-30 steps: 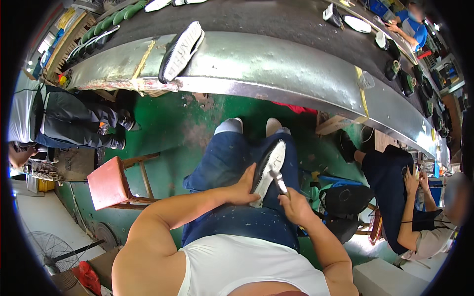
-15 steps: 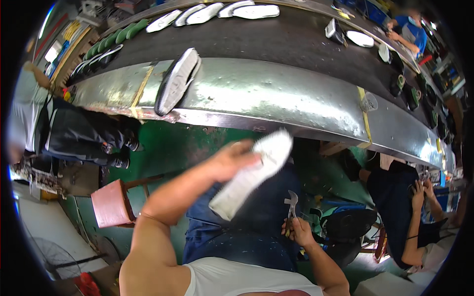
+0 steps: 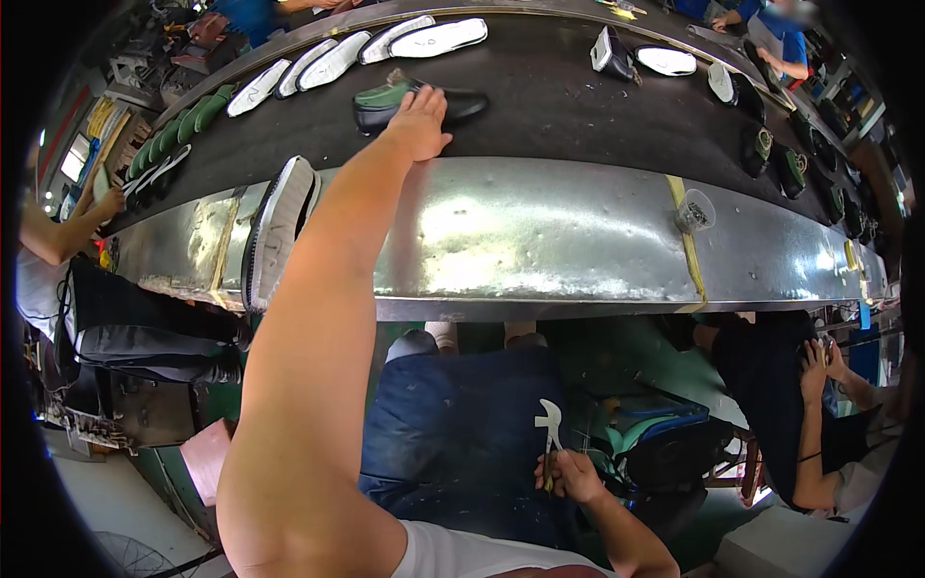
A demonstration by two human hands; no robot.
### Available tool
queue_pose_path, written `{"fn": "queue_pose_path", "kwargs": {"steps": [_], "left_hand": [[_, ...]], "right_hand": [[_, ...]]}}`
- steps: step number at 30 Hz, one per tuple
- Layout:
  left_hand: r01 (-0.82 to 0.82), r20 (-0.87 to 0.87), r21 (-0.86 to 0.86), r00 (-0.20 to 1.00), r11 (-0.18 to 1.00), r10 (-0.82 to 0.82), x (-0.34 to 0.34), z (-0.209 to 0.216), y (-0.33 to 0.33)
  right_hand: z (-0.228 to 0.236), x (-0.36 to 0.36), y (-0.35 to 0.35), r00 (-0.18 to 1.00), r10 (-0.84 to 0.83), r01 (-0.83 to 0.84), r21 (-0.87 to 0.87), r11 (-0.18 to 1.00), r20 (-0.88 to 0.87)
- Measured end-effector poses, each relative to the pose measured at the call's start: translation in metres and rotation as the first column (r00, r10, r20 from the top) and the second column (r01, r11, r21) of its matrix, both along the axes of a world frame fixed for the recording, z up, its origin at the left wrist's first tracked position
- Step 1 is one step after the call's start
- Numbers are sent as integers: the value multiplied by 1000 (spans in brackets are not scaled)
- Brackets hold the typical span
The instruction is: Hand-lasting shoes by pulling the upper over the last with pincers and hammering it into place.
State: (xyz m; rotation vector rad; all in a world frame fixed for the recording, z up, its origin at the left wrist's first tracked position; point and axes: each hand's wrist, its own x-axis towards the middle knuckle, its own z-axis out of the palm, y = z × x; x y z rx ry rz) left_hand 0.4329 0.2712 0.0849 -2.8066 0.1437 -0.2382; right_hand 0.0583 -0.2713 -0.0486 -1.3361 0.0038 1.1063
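Observation:
At full reach, my left hand lies over the middle of a black shoe, its fingers closed across the top. The shoe stands upright on the dark belt, with a green last showing in its opening. My right hand is wrapped round the handles of metal lasting pincers, held above my right thigh with the head up. Left of my forearm, another shoe rests tilted on the metal edge, its pale underside showing.
Along the far side of the belt lie several shoes with white undersides; green lasts stand farther left. A clear tub holding small bits sits on the metal rim. Co-workers are at left, right and across. A black bag is beside my right leg.
My left hand has carried the shoe from above my lap forward onto the belt and turned it upright. My right hand keeps the pincers near my thigh. The view has shifted.

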Motion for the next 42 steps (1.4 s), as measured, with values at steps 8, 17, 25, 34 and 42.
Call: {"fn": "queue_pose_path", "kwargs": {"steps": [8,17,25,34,42], "left_hand": [[-421,-47,-185,906,888,420,-76,88,53],[-501,-515,-857,844,-123,151,-238,86,108],[-63,-36,-989,980,-135,-196,-401,8,-146],[-72,-37,-994,935,-86,-353,-397,-80,-207],[-196,-127,-974,889,-113,-440,-409,-69,-210]], "right_hand": [[3,7,-4,1000,-2,1,-27,1000,-17],[7,1,6,1000,12,-12,-23,1000,23],[55,-18,29,828,225,-67,-308,949,514],[101,45,118,433,132,7,-149,989,892],[125,63,120,-202,339,-158,-373,914,919]]}}
